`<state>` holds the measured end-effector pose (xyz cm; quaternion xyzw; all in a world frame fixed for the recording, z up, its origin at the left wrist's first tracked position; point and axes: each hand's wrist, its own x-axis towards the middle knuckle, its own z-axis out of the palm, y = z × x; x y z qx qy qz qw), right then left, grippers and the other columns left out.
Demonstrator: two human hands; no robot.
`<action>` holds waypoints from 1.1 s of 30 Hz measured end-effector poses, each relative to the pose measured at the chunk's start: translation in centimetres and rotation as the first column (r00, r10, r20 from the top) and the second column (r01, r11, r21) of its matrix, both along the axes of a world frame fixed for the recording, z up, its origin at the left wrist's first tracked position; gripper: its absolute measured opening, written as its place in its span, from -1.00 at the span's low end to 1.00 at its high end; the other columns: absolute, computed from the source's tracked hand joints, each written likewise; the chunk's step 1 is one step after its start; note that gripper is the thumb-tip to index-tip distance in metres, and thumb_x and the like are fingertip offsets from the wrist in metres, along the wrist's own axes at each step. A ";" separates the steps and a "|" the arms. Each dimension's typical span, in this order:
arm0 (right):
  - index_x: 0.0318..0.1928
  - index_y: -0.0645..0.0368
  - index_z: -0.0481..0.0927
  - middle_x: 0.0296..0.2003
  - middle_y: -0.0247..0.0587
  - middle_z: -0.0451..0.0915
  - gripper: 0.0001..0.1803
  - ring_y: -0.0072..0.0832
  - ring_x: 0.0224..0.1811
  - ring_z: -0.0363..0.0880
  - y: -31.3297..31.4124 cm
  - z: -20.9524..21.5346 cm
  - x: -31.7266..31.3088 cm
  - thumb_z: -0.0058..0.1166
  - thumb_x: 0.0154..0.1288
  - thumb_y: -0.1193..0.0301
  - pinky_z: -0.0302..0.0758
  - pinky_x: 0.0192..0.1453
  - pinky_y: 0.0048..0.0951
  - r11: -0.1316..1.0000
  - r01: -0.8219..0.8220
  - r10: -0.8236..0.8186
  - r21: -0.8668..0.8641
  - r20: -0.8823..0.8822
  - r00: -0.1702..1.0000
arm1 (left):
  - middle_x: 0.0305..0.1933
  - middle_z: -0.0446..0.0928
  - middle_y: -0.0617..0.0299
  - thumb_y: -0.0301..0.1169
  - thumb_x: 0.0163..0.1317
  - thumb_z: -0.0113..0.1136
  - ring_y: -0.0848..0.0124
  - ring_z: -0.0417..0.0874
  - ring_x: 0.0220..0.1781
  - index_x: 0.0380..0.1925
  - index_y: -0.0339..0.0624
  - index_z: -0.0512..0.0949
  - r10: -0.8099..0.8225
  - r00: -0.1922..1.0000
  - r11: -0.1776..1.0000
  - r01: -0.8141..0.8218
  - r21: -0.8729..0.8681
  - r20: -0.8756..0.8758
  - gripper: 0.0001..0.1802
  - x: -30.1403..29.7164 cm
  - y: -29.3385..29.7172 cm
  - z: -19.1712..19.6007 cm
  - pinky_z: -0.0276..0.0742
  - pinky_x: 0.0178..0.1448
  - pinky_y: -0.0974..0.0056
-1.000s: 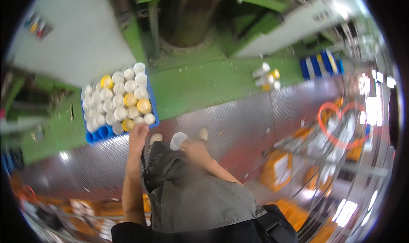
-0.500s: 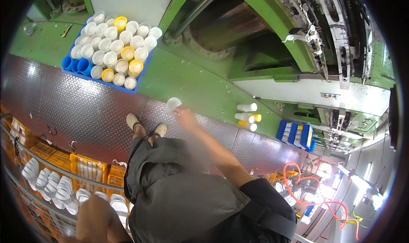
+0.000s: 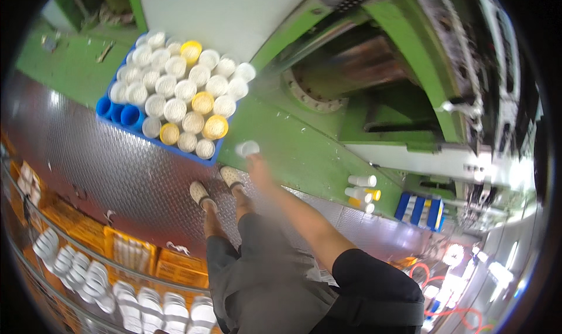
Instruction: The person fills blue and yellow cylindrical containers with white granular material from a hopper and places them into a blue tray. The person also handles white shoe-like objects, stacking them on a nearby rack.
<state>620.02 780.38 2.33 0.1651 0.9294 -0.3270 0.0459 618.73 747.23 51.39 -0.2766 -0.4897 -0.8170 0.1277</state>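
My right hand (image 3: pixel 258 169) is stretched forward over the green floor, its fingers closed on the rim of a whitish, see-through cup (image 3: pixel 250 147). Hand and cup are blurred by motion. Just left of them stands a blue tray (image 3: pixel 175 150) packed with rows of white cups (image 3: pixel 174 110) and a few yellow cups (image 3: pixel 203 103), most showing pale, lumpy contents. Three blue cups (image 3: pixel 132 117) fill its near left corner and look empty. My left hand is out of the picture.
Green machinery (image 3: pixel 404 53) rises at the far right. Several white and yellow cups (image 3: pixel 363 193) lie on the floor to the right, before a blue rack (image 3: pixel 418 210). Behind a metal rail at the left are orange crates (image 3: pixel 181 266) and white slippers (image 3: pixel 96 280).
I have stepped closer to the tray. My right hand, with the cup, has moved from above the metal plate floor to above the green floor. The limb at the lower left has left view.
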 end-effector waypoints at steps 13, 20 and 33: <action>0.14 0.27 0.54 0.09 0.19 0.57 -0.55 0.13 0.06 0.58 2.4 -4.4 -6.6 0.16 0.22 0.46 0.52 0.16 0.02 0.951 -0.305 0.253 0.050 0.438 0.862 | -0.09 0.49 0.18 -0.20 0.30 0.26 0.24 0.44 -0.03 -0.06 -0.09 0.56 0.750 0.421 0.203 -0.880 -0.429 -0.510 -0.70 2.6 6.9 -9.6 0.43 -0.13 0.24; 0.17 0.27 0.52 0.17 0.18 0.51 -0.54 0.11 0.13 0.55 3.6 -3.4 -6.5 0.13 0.22 0.50 0.50 0.21 0.01 0.915 -0.402 0.379 0.025 0.284 0.881 | 0.08 0.50 -0.01 -0.54 0.26 0.23 0.09 0.50 0.16 0.01 -0.24 0.51 0.695 0.691 0.403 -0.146 -0.903 0.198 -0.69 0.0 10.6 -21.3 0.39 0.29 0.08; 0.27 0.24 0.42 0.25 0.13 0.46 -0.42 0.08 0.25 0.48 3.6 -1.1 -7.5 0.15 0.21 0.51 0.50 0.26 -0.05 0.889 -0.456 0.433 0.027 0.270 0.860 | 0.34 0.40 -0.13 -0.48 0.12 0.36 -0.13 0.33 0.41 0.29 -0.38 0.38 0.597 0.789 0.142 0.076 -0.987 0.147 -0.31 -3.2 16.0 -40.9 0.31 0.45 -0.06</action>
